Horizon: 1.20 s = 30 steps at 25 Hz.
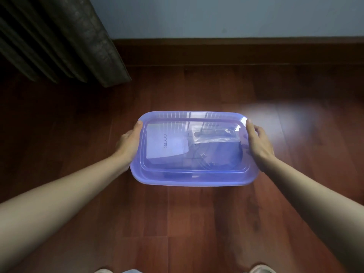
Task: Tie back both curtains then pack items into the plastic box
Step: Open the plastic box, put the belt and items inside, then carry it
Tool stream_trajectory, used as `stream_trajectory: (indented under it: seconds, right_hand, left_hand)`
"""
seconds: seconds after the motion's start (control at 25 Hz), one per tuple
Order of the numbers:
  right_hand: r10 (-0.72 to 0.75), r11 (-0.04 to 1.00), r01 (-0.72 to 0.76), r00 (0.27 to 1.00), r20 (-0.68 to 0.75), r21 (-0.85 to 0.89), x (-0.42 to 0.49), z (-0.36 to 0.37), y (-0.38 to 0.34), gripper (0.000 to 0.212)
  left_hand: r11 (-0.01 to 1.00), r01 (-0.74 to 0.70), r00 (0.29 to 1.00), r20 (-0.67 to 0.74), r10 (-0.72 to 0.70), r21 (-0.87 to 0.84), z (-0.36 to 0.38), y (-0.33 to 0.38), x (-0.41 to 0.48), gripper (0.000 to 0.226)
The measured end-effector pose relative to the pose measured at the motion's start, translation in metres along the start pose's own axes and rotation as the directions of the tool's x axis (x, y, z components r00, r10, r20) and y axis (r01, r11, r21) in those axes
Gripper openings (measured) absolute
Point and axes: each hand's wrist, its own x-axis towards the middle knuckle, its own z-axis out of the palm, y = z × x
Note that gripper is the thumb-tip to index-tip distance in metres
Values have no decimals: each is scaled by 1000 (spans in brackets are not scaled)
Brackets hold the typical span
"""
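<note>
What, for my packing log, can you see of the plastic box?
The plastic box is a shallow rectangular tub of translucent violet-blue plastic with rounded corners, level over the wooden floor. Its matching lid is on. Through it show a white carton and a clear bag of dark items. The left grip and right grip, bare hands, hold its short ends, thumbs on the lid rim.

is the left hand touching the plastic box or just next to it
Touching. The head view shows the left hand gripping the plastic box at its left end, with the thumb lying on top of the rim and no gap.
</note>
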Motion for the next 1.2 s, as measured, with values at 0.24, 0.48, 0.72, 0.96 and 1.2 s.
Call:
stream_trajectory:
  seconds: [0.24,0.48,0.72,0.96,1.2]
  right_hand:
    - [91,996,-92,992,90,4,-35,-2,32,75]
    - [101,990,-101,995,9,97,-36,10,11,60]
    - [-4,995,-16,977,213,94,-35,69,-65,49]
    - [8,997,18,936,352,-71,-82,172,-125,88]
    - [-2,997,32,911,412,-65,-164,273,-207,77]
  left_hand:
    - [976,192,981,54,-188,-98,1,-41,-44,64]
    - [961,119,992,-17,-127,-250,-3,-37,-37,47]
    - [945,110,979,-130,-156,-309,-82,-29,-6,50]
    - [893,225,921,-214,-326,-391,-213,-41,-14,50]
    - [722,133,860,-283,-425,-679,-335,-46,-33,60]
